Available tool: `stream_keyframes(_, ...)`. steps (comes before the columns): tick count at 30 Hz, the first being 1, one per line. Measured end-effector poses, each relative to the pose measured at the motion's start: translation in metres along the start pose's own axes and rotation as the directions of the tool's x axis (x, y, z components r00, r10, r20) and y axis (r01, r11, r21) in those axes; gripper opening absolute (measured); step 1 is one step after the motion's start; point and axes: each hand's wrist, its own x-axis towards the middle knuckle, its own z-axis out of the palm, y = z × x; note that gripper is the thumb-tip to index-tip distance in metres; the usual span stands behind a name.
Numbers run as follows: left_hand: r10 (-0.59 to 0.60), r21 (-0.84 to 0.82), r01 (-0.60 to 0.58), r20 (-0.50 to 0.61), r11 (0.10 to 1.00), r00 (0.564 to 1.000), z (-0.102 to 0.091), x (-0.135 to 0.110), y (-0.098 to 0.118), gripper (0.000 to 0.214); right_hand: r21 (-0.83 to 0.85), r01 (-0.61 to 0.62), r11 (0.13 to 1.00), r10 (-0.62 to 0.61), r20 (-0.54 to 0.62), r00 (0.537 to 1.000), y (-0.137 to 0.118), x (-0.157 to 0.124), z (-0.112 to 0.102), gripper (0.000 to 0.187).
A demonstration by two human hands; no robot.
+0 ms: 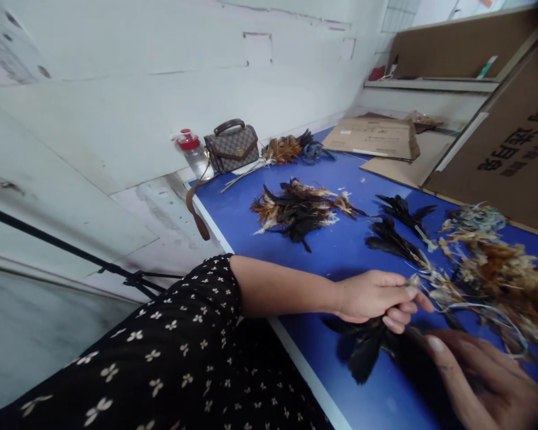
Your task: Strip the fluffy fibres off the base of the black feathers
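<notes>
My left hand [376, 295] reaches across the blue table [341, 251] and pinches the quill ends of a bunch of black feathers [370, 349] that hangs below its fingers. My right hand [484, 376] lies flat at the lower right, resting on the dark feathers beside the left hand; its fingers look spread. Just right of both hands sits a tangled heap of brown and tan feathers [502, 286]. Black feathers [397, 236] lie loose beyond the left hand.
A mixed pile of black and brown feathers [298, 209] lies mid-table. At the far end stand a brown handbag [232, 146], a red-capped bottle [193, 152] and more orange feathers [282, 149]. Cardboard sheets [376, 137] and a large box [511, 143] fill the right side. A white wall runs along the left.
</notes>
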Motion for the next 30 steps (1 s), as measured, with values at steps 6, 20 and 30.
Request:
stream_keyframes(6,-0.224,0.003,0.232,0.260,0.973,0.939,-0.005,0.001,-0.021,0.021,0.112,-0.174,0.978,0.184,-0.076,0.980,-0.020,0.000,-0.016,0.044)
stream_keyframes(20,-0.261,-0.012,0.284,0.357,0.959,0.897,-0.018,0.009,-0.032,0.041,0.265,-0.228,0.937,0.197,0.140,0.970,-0.043,-0.002,-0.025,0.031)
stream_keyframes(30,-0.259,0.067,0.250,0.184,0.966,0.948,-0.002,0.006,-0.028,0.058,0.227,-0.302,0.926,0.269,0.164,0.949,-0.036,0.004,-0.039,0.022)
